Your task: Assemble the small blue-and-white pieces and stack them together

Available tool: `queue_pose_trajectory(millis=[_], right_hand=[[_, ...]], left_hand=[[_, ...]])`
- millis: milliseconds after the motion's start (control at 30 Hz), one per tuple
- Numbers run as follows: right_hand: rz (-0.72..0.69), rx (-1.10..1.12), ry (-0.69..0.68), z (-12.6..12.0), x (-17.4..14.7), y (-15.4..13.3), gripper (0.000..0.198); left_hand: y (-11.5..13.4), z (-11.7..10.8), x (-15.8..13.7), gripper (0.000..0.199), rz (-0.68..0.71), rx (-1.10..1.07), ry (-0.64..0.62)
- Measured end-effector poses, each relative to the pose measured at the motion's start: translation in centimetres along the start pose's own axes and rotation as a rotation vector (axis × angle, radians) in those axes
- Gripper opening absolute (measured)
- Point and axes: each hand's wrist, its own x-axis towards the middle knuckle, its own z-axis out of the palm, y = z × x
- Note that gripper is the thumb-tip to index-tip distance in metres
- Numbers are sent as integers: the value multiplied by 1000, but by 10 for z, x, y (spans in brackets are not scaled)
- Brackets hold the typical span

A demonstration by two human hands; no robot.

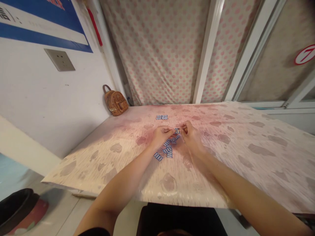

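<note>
Over the middle of the table, my left hand [162,135] and my right hand [191,134] are closed, fingertips pinching a small flat blue-and-white piece [177,130] between them. Its markings are too small to read. Just below my hands several similar blue pieces with white bars lie in a loose pile [169,149], some overlapping. One such piece [158,156] lies apart at the pile's near left. Farther back, more of these pieces are set in a neat block [161,117]. My fingers partly hide the far end of the pile.
A patterned cloth [118,180] covers the table. At the far left corner a small brown backpack-shaped bag [116,102] leans by the wall. Dotted curtains [162,52] hang behind the table. A dark-rimmed bin [22,209] stands on the floor at left.
</note>
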Motion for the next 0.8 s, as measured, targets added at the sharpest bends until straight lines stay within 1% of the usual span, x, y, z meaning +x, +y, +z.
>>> queue_pose_trajectory(millis=[233, 333, 433, 500, 633, 800], right_hand=[[6, 0, -2, 1, 0, 3, 11], [-89, -48, -16, -2, 1, 4, 22], [-199, -112, -69, -7, 3, 3, 34], [-223, -132, -102, -10, 4, 2, 31], [-222, -141, -131, -12, 4, 0, 22], [-208, -122, -139, -9, 4, 3, 22]], left_hand=[[3, 2, -2, 19, -5, -7, 12], [5, 1, -1, 16, -16, -35, 41], [10, -2, 0, 11, -52, -37, 88], [15, -3, 0, 8, -77, -32, 99], [20, -3, -3, 7, -93, -32, 88], [17, -6, -3, 10, -99, -27, 79]])
